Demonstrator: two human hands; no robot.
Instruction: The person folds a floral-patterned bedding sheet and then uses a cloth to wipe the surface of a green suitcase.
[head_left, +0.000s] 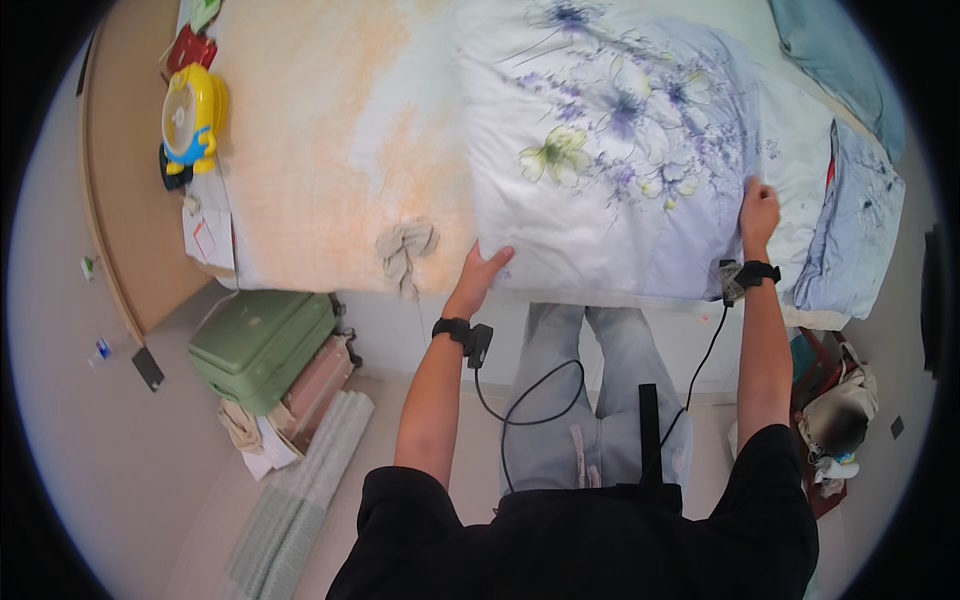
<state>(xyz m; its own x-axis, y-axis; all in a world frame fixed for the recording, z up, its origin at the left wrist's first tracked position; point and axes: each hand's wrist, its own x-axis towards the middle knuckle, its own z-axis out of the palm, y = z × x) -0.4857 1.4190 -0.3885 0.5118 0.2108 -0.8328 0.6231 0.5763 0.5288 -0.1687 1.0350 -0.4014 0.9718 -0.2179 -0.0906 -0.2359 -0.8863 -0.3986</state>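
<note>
A folded floral quilt (600, 225), white shading to lavender with purple and yellow-green flowers, lies across the bed before me. My left hand (480, 277) is at its near left corner, thumb over the fabric and most of the fingers hidden. At the quilt's right edge, my right hand (759, 214) is closed on the cloth, knuckles up. Under the quilt is a peach and pale bed sheet (315, 165). Left of my left hand, a crumpled grey-beige cloth (406, 251) rests by the bed's near edge.
A folded floral pillow or cover (855, 225) and a blue-green pillow (840, 64) lie at right. A yellow fan (193, 116) stands at the left end. Green suitcase (262, 341), pink suitcase (321, 386) and rolled mats (300, 502) occupy the floor. Black cables (525, 421) hang from my wrists.
</note>
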